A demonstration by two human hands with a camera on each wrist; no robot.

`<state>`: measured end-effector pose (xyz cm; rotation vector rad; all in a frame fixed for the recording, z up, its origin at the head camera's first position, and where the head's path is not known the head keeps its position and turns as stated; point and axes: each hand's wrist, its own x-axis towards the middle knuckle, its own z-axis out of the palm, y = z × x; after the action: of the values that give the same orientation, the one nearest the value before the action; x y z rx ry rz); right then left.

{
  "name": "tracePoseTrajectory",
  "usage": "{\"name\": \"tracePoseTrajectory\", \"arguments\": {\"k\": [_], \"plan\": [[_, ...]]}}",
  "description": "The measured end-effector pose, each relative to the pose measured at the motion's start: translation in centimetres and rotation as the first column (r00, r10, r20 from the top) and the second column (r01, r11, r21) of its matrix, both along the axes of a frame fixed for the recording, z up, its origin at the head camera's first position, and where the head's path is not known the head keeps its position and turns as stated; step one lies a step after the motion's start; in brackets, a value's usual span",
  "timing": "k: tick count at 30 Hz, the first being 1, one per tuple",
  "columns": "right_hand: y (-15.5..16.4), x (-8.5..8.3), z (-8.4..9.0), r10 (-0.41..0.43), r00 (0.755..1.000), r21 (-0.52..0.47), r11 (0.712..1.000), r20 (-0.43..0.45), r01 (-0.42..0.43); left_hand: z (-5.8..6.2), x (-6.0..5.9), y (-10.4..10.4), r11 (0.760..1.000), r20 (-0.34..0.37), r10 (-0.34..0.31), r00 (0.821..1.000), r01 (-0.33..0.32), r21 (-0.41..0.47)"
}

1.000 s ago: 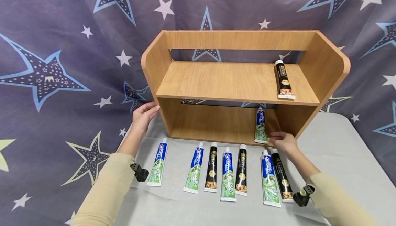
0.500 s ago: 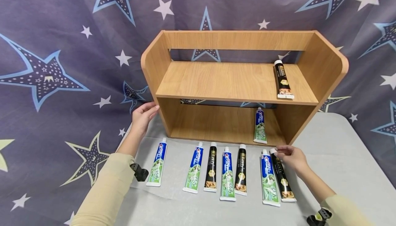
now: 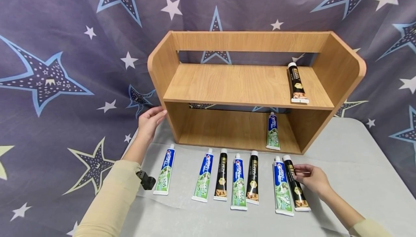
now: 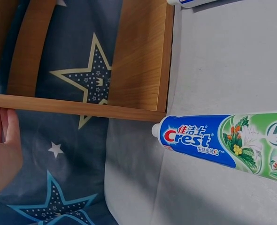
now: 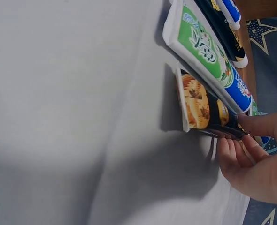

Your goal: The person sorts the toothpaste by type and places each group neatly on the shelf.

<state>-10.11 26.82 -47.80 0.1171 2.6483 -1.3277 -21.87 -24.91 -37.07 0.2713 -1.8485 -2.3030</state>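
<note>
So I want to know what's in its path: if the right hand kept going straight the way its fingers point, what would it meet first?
The right hand already pinches the black tube; just past it lies the blue-green tube, probably next.

2 bare hands are seen, the left hand [image 3: 149, 121] and the right hand [image 3: 311, 177], with no rings or gloves worn. Both arms are covered by long beige sleeves [image 3: 110, 201]. A small black camera mount [image 3: 146, 180] is strapped at the left wrist.
</note>
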Motion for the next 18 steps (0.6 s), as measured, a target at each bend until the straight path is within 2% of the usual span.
{"name": "tracePoseTrajectory", "arguments": {"k": [8,18], "plan": [[0.09,0.17,-0.11,-0.005,0.999,0.013,1.0,0.042,0.004,0.08,-0.12,0.07,1.0,-0.016,0.0,1.0,0.0,0.019],[-0.33,-0.17,0.16,-0.063,0.984,-0.002,0.998,0.167,0.064,0.05,0.05,0.1,1.0,-0.007,-0.003,1.0,0.003,0.013]]}}
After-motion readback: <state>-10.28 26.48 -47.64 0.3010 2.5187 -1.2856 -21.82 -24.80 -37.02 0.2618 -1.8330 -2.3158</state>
